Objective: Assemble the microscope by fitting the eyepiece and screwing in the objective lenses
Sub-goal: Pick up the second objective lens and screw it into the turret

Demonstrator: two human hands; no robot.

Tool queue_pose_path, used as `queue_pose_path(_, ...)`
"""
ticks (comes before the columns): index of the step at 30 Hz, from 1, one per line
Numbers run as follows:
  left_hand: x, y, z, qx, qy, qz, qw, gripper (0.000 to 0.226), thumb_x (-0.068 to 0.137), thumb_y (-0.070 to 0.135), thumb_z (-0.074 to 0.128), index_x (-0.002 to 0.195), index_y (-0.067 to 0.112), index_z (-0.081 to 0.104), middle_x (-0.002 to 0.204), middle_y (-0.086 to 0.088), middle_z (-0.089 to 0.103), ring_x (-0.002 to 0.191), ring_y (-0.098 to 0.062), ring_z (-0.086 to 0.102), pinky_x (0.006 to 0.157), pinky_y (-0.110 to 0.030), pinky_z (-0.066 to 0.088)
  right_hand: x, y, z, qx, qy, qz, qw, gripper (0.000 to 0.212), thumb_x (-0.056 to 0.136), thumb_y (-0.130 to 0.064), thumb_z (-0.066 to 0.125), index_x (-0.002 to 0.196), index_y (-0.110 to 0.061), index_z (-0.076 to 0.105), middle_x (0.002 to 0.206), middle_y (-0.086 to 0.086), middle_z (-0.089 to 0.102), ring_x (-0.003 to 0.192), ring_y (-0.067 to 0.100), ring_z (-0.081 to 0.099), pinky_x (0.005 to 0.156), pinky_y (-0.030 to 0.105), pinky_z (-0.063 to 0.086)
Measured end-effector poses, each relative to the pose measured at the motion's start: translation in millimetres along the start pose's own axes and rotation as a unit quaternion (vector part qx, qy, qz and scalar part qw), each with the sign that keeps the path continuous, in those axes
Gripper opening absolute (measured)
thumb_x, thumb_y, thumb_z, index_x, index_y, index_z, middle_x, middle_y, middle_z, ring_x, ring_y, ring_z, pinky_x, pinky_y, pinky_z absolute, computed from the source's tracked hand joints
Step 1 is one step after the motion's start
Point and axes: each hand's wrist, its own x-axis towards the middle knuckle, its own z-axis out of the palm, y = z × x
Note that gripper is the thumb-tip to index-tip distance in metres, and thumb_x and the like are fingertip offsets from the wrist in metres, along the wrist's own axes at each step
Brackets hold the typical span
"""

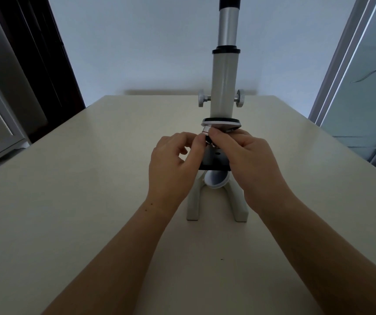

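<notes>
A white microscope [224, 87] stands upright on the cream table [91, 178], a little right of centre. Its black-topped eyepiece [229, 5] sits in the silver tube at the top. Under the tube is the dark revolving nosepiece [225, 122]. A small silver objective lens [205, 130] hangs at the nosepiece's left side. My left hand [173, 164] pinches that lens from the left with thumb and forefinger. My right hand [248, 160] pinches it from the right and hides most of it. The black stage [214, 160] shows between my hands.
The round mirror [216, 179] sits below the stage, between the two legs of the white base [193, 205]. Silver focus knobs [203, 98] stick out on both sides of the tube. A dark doorway lies far left, a glass door far right.
</notes>
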Motion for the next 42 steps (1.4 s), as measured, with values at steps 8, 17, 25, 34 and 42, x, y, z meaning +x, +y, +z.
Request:
queue_pose_path(8,-0.5,3.8,1.7,-0.021,-0.004,-0.013,1.000,0.045,0.090,0.049,0.044,0.082,0.015,0.072,0.076,0.005,0.070,0.080,-0.019,0.064,0.074,-0.037,0.052,0.4,1.2,-1.7,-0.054,0.022,-0.027,0.998,0.028,0.094,-0.038,0.064,0.068,-0.034,0.072,0.091,-0.014,0.071,0.084,-0.002,0.066,0.069,0.005,0.050)
queue_pose_path(17,-1.3,2.9,3.6,0.012,0.036,0.014,0.999,0.026,0.084,0.044,0.053,0.075,0.021,0.064,0.069,0.016,0.059,0.070,-0.015,0.057,0.068,-0.025,0.046,2.0,2.0,-7.7,-0.049,0.026,-0.033,0.998,0.027,0.094,-0.025,0.062,0.072,-0.033,0.074,0.100,-0.008,0.072,0.079,-0.004,0.066,0.066,0.006,0.050)
queue_pose_path(25,-3.4,3.9,5.0,-0.002,0.031,-0.017,0.999,0.029,0.087,0.049,0.047,0.078,0.027,0.063,0.076,0.013,0.065,0.078,-0.017,0.061,0.073,-0.040,0.052,7.5,2.3,-23.8,-0.043,0.076,-0.006,0.996,0.031,0.087,-0.018,0.057,0.058,-0.014,0.066,0.081,0.012,0.067,0.067,-0.003,0.057,0.063,0.014,0.051)
queue_pose_path(34,-2.9,4.2,7.5,0.012,0.046,-0.011,0.999,0.018,0.085,0.040,0.060,0.075,0.027,0.066,0.071,0.023,0.061,0.076,-0.013,0.057,0.068,-0.019,0.042,21.3,6.4,-46.2,-0.075,0.088,0.041,0.992,0.043,0.089,-0.029,0.053,0.047,-0.020,0.060,0.084,0.002,0.077,0.076,0.007,0.065,0.084,0.041,0.053)
queue_pose_path(42,-4.5,4.0,10.3,0.012,0.065,-0.006,0.998,0.033,0.081,0.051,0.052,0.073,0.023,0.068,0.070,0.022,0.062,0.076,-0.013,0.057,0.070,-0.024,0.045,28.2,11.8,-77.2,-0.313,-0.084,0.087,0.942,0.011,0.084,-0.031,0.070,0.083,-0.022,0.065,0.082,0.002,0.069,0.077,0.021,0.064,0.063,0.029,0.047)
